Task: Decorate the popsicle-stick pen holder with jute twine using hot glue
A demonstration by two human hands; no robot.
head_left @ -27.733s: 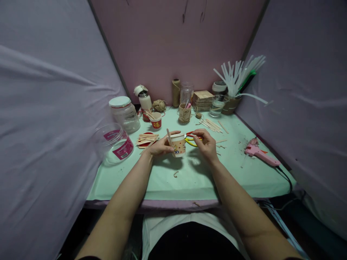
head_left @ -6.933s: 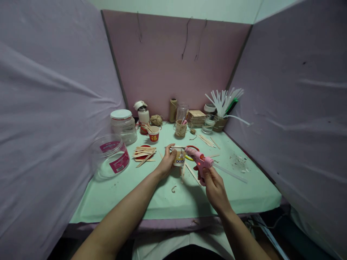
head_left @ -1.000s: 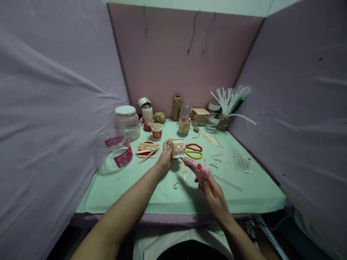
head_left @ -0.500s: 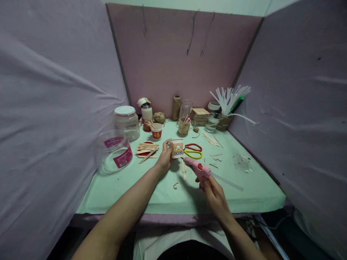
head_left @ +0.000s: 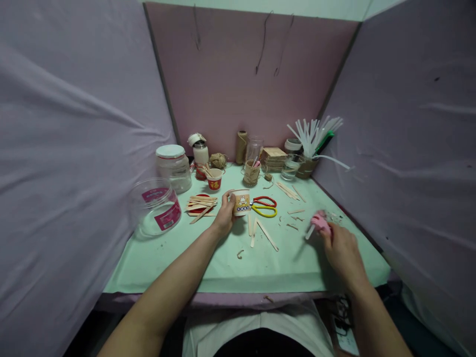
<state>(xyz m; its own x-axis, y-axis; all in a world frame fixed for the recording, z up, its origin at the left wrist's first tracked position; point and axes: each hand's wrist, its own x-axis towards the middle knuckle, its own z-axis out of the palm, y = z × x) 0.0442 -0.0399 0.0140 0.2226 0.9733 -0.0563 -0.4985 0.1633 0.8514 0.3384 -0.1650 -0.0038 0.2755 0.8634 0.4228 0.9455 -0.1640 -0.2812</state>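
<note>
My left hand (head_left: pixel 225 214) is wrapped round a small paper cup (head_left: pixel 242 202) with a rabbit print, held above the table. In my right hand (head_left: pixel 340 247), over at the right side, is a pink hot glue gun (head_left: pixel 320 223), with a pale glue stick jutting from its back end. Its nozzle is turned away and I cannot make it out clearly. Just right of the cup lie scissors (head_left: pixel 265 206) with one red and one yellow handle. Several wooden craft sticks, among them a slanted stick (head_left: pixel 267 235), lie below the cup.
A pile of craft sticks (head_left: pixel 201 207) rests on a red disc to the left. Behind stand a red cup (head_left: pixel 214 179), a twine-wrapped cup (head_left: pixel 252 173), a lidded jar (head_left: pixel 173 168) and a holder of glue sticks (head_left: pixel 307 166). A clear plastic tub (head_left: pixel 156 208) sits far left.
My right hand has carried the glue gun away from the cup to the right and turned it. A craft stick formerly behind the gun now shows. My left hand barely moved.
</note>
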